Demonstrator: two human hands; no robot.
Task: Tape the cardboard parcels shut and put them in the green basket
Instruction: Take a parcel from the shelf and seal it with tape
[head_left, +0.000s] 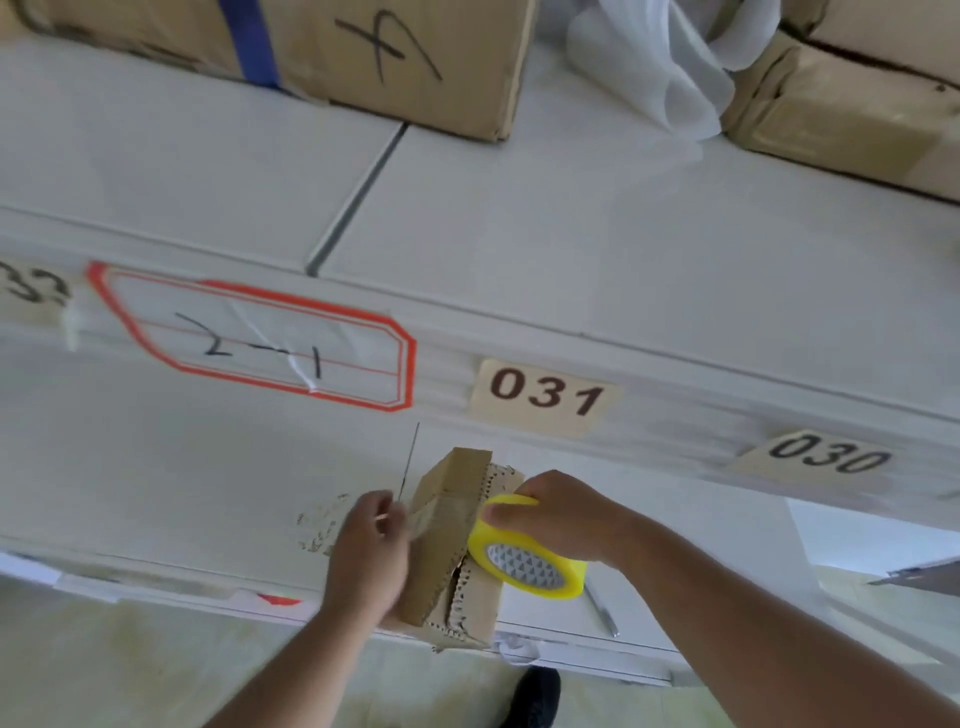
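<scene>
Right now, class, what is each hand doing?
Left hand: pinches the tape end against the parcel.
Right hand: grips the tape roll.

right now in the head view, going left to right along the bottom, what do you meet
left hand → parcel → tape roll → pen

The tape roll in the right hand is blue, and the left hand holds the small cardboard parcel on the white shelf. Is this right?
Not quite: the head view shows the tape roll is yellow. The rest stands: the right hand grips it, and the left hand holds the small cardboard parcel on the white shelf.
</scene>
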